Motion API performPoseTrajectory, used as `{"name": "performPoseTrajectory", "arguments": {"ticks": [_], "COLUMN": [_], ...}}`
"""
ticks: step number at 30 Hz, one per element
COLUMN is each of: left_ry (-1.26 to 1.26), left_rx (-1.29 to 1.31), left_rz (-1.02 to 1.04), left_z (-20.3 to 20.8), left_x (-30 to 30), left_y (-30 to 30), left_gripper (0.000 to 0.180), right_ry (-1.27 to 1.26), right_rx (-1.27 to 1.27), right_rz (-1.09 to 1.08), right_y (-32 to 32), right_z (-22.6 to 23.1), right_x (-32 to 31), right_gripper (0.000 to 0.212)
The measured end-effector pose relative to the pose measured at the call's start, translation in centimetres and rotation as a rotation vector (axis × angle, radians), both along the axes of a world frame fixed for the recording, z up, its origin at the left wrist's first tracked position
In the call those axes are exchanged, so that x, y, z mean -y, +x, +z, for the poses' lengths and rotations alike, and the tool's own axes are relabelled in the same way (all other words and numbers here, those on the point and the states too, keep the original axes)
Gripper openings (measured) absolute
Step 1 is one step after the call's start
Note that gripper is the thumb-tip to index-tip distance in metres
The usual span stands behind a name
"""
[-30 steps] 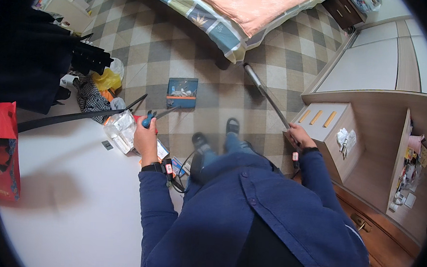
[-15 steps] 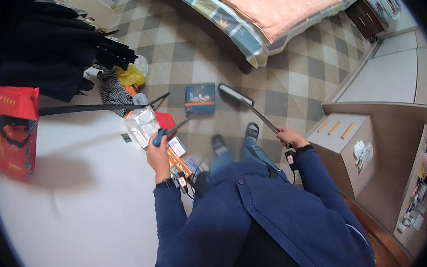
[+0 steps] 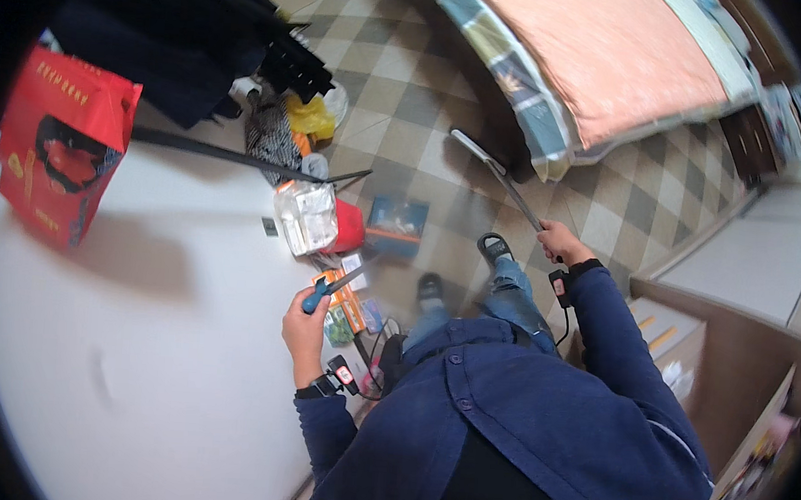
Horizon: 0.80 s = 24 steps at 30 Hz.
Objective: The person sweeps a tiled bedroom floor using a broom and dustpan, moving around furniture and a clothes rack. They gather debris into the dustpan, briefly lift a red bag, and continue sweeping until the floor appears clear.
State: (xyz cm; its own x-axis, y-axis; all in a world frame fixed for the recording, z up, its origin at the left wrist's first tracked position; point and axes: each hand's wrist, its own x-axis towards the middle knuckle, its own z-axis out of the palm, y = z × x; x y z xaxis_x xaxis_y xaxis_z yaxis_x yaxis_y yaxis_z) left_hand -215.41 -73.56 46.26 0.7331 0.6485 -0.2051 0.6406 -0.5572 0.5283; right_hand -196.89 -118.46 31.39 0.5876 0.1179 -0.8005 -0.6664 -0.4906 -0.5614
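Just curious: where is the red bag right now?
In the head view, the red bag stands at far left on the white table, beside dark clothing.

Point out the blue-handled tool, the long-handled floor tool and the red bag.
blue-handled tool [image 3: 317,297], head view, on its blue handle.
long-handled floor tool [image 3: 514,195], head view, mid-shaft.
red bag [image 3: 58,151], head view, on its front face.

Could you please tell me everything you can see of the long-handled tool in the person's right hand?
The long-handled tool has a thin, straight, dark shaft that looks like metal, ending in a flat, pale oblong head near the edge of the bed. The right hand grips its near end. It slants up and to the left from the hand, above the chequered floor. Motion blur hides whether the head touches the floor or the bed.
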Motion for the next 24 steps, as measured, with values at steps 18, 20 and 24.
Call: {"name": "performPoseTrajectory", "arguments": {"ticks": [18,20,24], "left_ry": [0.035,0.073,0.080], "left_rx": [-0.080,-0.145,-0.111], "left_rz": [0.484,0.515,0.527], "left_z": [0.8,0.1,-1.1], "left_x": [16.7,17.8,19.7], "left_y": [-8.7,-10.1,-13.1], "left_gripper": [0.032,0.034,0.036], "right_ry": [0.016,-0.031,-0.111], "right_rx": [0.026,0.305,0.584], "right_rz": [0.883,1.025,1.218], "right_y": [12.4,12.7,11.8], "right_z": [-0.7,-1.9,-6.6], "right_x": [-1.1,-4.2,-10.5], "right_gripper": [0.019,0.021,0.026]}}
